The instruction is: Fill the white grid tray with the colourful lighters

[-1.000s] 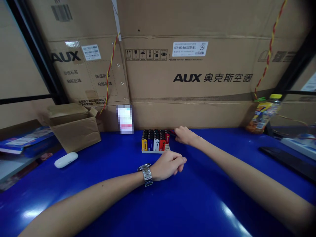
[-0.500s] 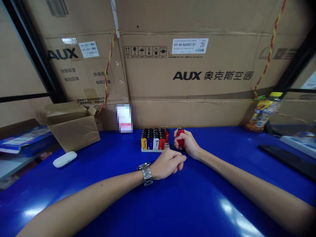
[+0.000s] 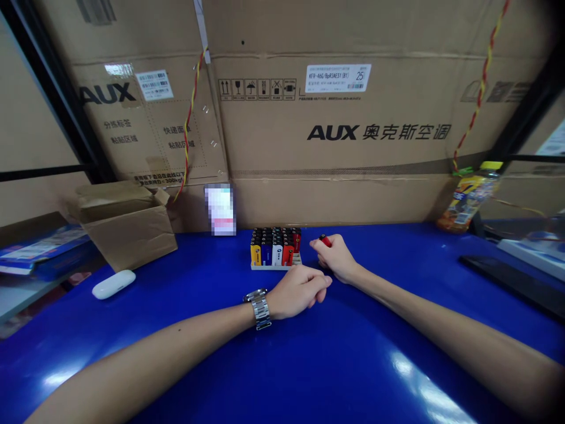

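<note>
Several lighters [image 3: 277, 254] in yellow, blue, white and red stand upright in rows in a white tray [image 3: 271, 268]. The tray's near right corner shows vacant slots. Just right of it, my right hand [image 3: 339, 260] is closed around a red lighter [image 3: 325, 240], of which only the black-topped upper end shows. My left hand [image 3: 301, 291], with a metal watch on the wrist, is closed in front of the tray's right side. Its curled fingers face away from me, so anything inside them is hidden.
A phone [image 3: 221, 209] leans upright at the back. An opened cardboard box [image 3: 132, 229] and a white case [image 3: 113, 284] are on the left. A drink bottle [image 3: 471, 197] and a black flat object [image 3: 512, 282] lie to the right. Large cartons [image 3: 273, 200] wall off the back.
My right hand has turned, so less of the red lighter shows. The left hand keeps its place beside the tray. The whole view has shifted slightly.
</note>
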Available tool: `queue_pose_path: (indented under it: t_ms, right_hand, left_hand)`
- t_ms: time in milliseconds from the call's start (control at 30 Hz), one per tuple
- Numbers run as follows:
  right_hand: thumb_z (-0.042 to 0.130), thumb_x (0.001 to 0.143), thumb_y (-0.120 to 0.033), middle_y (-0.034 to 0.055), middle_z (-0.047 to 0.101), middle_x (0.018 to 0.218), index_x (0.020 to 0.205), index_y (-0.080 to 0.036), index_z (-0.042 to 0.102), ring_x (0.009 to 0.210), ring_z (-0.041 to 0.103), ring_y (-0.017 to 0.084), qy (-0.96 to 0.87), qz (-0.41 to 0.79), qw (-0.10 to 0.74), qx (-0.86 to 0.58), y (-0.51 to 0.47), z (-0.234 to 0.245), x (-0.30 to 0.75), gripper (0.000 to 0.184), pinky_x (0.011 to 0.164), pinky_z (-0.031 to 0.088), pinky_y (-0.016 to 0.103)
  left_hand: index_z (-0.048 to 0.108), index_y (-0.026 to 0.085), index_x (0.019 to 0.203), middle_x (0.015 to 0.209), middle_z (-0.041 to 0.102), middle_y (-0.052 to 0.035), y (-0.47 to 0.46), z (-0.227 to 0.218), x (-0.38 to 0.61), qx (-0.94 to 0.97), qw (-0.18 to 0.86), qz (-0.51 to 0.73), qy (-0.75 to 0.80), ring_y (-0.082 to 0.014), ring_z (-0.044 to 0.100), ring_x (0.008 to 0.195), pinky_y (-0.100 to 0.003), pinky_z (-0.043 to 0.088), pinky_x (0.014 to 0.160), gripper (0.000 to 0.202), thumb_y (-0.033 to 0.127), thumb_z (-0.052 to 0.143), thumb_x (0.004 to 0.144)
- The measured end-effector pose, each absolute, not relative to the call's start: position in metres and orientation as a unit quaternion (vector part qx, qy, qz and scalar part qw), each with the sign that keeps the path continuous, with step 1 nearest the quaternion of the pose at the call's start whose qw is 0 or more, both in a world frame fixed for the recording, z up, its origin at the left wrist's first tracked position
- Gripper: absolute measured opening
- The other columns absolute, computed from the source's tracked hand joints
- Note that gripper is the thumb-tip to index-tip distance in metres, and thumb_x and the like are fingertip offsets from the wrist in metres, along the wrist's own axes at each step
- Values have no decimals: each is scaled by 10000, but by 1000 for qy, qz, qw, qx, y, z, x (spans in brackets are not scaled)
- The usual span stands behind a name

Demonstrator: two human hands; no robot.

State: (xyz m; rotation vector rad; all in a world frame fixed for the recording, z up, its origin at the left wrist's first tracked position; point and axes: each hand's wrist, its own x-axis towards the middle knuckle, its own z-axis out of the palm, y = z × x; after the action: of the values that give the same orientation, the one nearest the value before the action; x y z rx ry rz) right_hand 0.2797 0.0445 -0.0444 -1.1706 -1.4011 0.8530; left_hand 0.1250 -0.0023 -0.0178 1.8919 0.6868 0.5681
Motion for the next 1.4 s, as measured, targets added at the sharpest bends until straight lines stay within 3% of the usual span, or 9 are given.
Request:
queue_pose_path:
  t_ms: [100,300,500,667,767,867,1033,1200,1400]
  right_hand:
    - [598,665,-296,-99,246,367,485,-246,273,335,210,46,-572,351,545,-503,44,-45,280,375,327,158,221]
    - [542,730,-422,-101,218,349,462,-250,285,318,185,47,-575,363,531,-505,41,-39,277,410,326,160,233]
    - [584,653,-270,-84,301,371,459,-229,311,359,265,54,-589,316,525,-528,41,-43,280,337,355,168,219]
    - [590,710,-416,-83,281,350,453,-230,305,344,225,52,-589,338,525,-513,41,-43,279,426,357,162,231]
    - [396,812,-614,-75,260,331,473,-212,401,321,192,61,-586,428,516,-456,41,-43,279,526,355,149,242]
    - [231,871,-637,-53,319,335,582,-175,553,325,234,81,-583,470,517,-415,43,-42,282,633,374,185,248]
    - [415,865,-561,-33,432,469,661,-169,590,451,369,100,-597,392,561,-420,45,-43,283,475,458,286,249]
    - [677,722,-408,-49,487,601,724,-199,547,517,409,96,-629,331,562,-423,42,-41,281,247,491,324,244]
    - [673,737,-391,-63,487,519,795,-196,556,483,452,107,-647,312,569,-401,42,-43,280,234,500,374,262]
  left_hand:
    - [472,170,521,412,407,48,-2,-18,125,784,501,236,282,-80,359,403,-221,286,453,379,333,421,859]
    - [471,172,519,412,408,46,-3,-19,125,789,494,240,274,-84,368,403,-225,292,455,377,314,422,865]
    - [474,168,523,419,414,45,-2,-19,125,793,491,235,275,-82,376,409,-221,303,467,378,310,420,869]
    - [476,166,524,417,416,48,-2,-19,125,793,487,234,280,-79,374,406,-220,310,474,383,320,423,870]
    - [473,164,523,414,410,52,-2,-19,125,798,481,232,280,-78,374,408,-218,309,475,385,319,423,873]
    - [468,166,522,411,403,53,-2,-19,126,797,481,230,282,-78,370,406,-218,296,461,386,312,421,876]
    - [471,165,524,411,405,54,-2,-19,127,800,476,231,282,-76,364,400,-217,293,455,383,306,425,877]
    - [480,162,541,420,410,55,0,-22,127,813,457,228,281,-73,358,395,-218,275,445,365,296,423,876]
    - [483,156,547,423,384,60,0,-22,127,826,434,222,283,-69,332,405,-225,239,456,360,280,422,879]
